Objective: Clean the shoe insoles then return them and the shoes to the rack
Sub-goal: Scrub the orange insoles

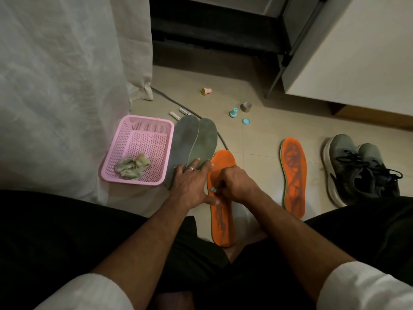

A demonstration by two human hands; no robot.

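Left hand (191,184) flat, right hand (237,184) fisted

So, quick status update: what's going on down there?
Left hand flat, pinning orange insole. Right hand scrubbing it with small wipe. Second orange insole waits. Nothing blocking.

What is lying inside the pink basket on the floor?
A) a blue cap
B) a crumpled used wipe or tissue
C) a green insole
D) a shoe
B: the pink basket holds only a crumpled, greenish-white wad of wipe in its near corner; the green insoles lie beside it on the floor.
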